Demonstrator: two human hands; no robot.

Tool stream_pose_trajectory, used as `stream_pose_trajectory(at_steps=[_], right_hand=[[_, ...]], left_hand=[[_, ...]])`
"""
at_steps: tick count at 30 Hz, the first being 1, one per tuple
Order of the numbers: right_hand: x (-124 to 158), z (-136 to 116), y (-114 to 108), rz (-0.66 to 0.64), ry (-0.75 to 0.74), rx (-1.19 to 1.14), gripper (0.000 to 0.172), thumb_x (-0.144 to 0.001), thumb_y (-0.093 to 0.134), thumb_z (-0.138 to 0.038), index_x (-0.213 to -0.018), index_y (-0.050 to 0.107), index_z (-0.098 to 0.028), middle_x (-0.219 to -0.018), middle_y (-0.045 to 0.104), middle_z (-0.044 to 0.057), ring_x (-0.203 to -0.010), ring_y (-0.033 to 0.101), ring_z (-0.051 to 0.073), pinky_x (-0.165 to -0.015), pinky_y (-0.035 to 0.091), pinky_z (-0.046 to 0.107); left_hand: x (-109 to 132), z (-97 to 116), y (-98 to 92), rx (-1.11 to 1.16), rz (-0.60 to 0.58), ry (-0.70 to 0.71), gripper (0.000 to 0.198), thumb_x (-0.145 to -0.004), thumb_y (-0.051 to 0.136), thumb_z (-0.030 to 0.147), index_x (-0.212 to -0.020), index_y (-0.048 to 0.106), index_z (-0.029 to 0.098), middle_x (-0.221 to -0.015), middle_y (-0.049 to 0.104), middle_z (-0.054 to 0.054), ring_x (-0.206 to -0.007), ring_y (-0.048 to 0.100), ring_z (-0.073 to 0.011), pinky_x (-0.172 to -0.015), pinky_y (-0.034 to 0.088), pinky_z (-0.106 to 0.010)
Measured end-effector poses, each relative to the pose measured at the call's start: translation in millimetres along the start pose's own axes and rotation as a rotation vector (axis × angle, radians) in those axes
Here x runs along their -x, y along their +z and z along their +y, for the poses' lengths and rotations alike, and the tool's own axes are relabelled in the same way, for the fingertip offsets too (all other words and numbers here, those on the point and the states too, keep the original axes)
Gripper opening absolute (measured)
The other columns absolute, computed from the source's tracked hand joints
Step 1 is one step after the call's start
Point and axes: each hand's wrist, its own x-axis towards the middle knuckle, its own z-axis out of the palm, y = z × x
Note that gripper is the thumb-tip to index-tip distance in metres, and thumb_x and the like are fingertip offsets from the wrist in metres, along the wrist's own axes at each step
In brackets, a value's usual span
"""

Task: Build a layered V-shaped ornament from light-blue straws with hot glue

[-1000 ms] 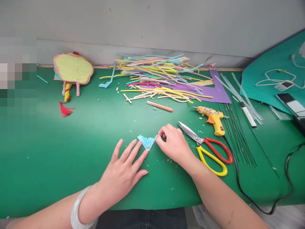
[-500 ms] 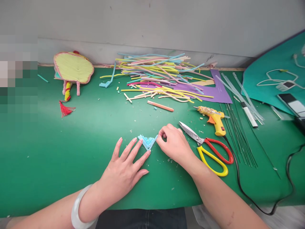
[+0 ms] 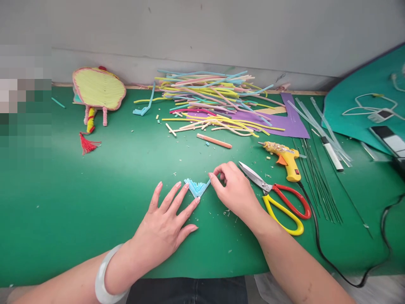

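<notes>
Two hands work at a blue V-shaped piece [image 3: 198,190], lying on the green table [image 3: 95,198] left of the scissors [image 3: 265,185]. The right hand [image 3: 236,190], just left of the scissors, has uncurled slightly; whether its thumb and finger pinch the strip's end cannot be told. The left hand [image 3: 166,230], farther left of them, stays spread, fingertips steadying the piece, whose shape is unchanged.

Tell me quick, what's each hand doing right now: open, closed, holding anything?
Left hand: open, spread, touching the blue craft piece.
Right hand: curled at that piece's right tip; whether it grips cannot be told.
</notes>
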Motion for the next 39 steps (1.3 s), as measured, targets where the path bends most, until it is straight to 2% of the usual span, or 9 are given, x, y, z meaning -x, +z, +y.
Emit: stream_pose_trajectory(at_steps=[2, 4, 6, 10, 16, 22, 39], right_hand=[[2.9, -1.6, 0.7, 0.030, -0.143, -0.054, 0.012, -0.092, 0.051, -0.023, -0.092, 0.063, -0.021, -0.089, 0.058, 0.005, -0.086, 0.056, 0.019, -0.078, 0.042, 0.033], [5.5, -3.4, 2.2, -0.011, -0.269, -0.072, 0.015, -0.092, 0.051, -0.018, -0.095, 0.065, -0.021, -0.092, 0.059, 0.006, -0.089, 0.056, 0.020, -0.082, 0.042, 0.033], [7.1, -4.6, 3.6, -0.076, -0.321, -0.053, 0.016, -0.091, 0.053, -0.017, -0.095, 0.067, -0.021, -0.092, 0.060, 0.006, -0.089, 0.056, 0.019, -0.082, 0.042, 0.034], [6.7, -4.7, 4.2, -0.153, -0.342, -0.012, 0.016, -0.090, 0.054, -0.015, -0.096, 0.068, -0.021, -0.093, 0.061, 0.005, -0.090, 0.056, 0.019, -0.082, 0.042, 0.034], [5.1, -2.9, 4.2, -0.178, -0.337, 0.021, 0.016, -0.091, 0.056, -0.016, -0.098, 0.069, -0.021, -0.093, 0.062, 0.005, -0.091, 0.056, 0.019, -0.082, 0.040, 0.033], [4.6, -3.0, 3.8, -0.173, -0.340, 0.024, 0.015, -0.091, 0.057, -0.015, -0.097, 0.069, -0.020, -0.092, 0.062, 0.005, -0.090, 0.057, 0.019, -0.081, 0.039, 0.033], [5.0, -0.9, 3.7, -0.158, -0.379, 0.032, 0.015, -0.092, 0.057, -0.015, -0.096, 0.071, -0.020, -0.089, 0.060, 0.005, -0.088, 0.056, 0.019, -0.079, 0.039, 0.033]], left_hand=[[0.2, -0.2, 0.6, 0.001, 0.001, 0.000, 0.053, -0.092, 0.052, 0.055, -0.138, 0.055, 0.028, -0.146, 0.050, -0.015, -0.138, 0.043, -0.0339, -0.118, 0.014, -0.063], [0.7, -0.4, 1.0, 0.001, 0.000, 0.000, 0.055, -0.092, 0.052, 0.055, -0.140, 0.053, 0.028, -0.147, 0.049, -0.015, -0.138, 0.042, -0.0341, -0.118, 0.013, -0.063], [1.0, -0.5, 1.2, 0.000, -0.002, 0.002, 0.057, -0.092, 0.052, 0.055, -0.142, 0.051, 0.028, -0.148, 0.048, -0.015, -0.139, 0.041, -0.0341, -0.118, 0.012, -0.063], [0.7, -0.4, 1.2, 0.000, -0.011, 0.000, 0.057, -0.092, 0.052, 0.055, -0.143, 0.049, 0.028, -0.149, 0.047, -0.014, -0.140, 0.040, -0.0339, -0.118, 0.011, -0.063], [0.7, -0.1, -0.4, 0.006, 0.003, 0.008, 0.054, -0.092, 0.053, 0.053, -0.141, 0.050, 0.030, -0.150, 0.047, -0.014, -0.140, 0.040, -0.0333, -0.118, 0.012, -0.063], [2.5, -0.9, -0.9, 0.031, 0.030, 0.030, 0.043, -0.092, 0.056, 0.049, -0.132, 0.059, 0.032, -0.147, 0.050, -0.012, -0.139, 0.042, -0.0309, -0.118, 0.013, -0.062], [0.9, -1.7, 0.7, 0.005, -0.005, -0.008, 0.050, -0.093, 0.051, 0.054, -0.138, 0.054, 0.032, -0.151, 0.046, -0.013, -0.141, 0.038, -0.0338, -0.118, 0.007, -0.063]])
